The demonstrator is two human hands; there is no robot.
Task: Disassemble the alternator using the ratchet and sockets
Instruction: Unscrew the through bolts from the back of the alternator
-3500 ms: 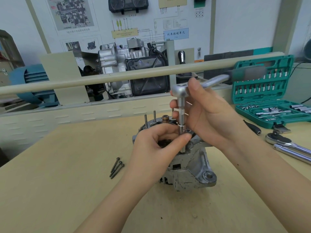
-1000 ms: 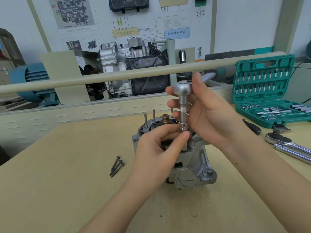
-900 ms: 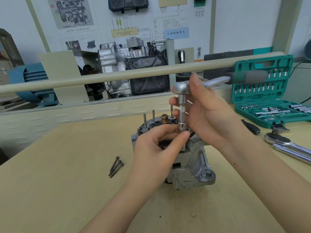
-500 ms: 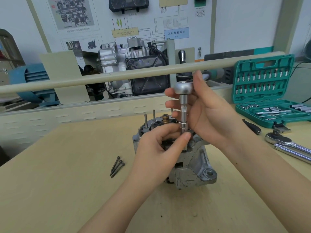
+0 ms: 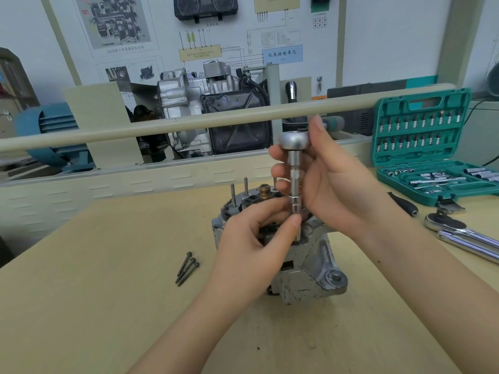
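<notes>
Above the alternator [image 5: 310,265], ratchet [image 5: 294,140] and socket [image 5: 294,211] stand vertical on the bolt; right hand [image 5: 337,184] grips the head, left hand [image 5: 256,238] pinches the socket.
</notes>
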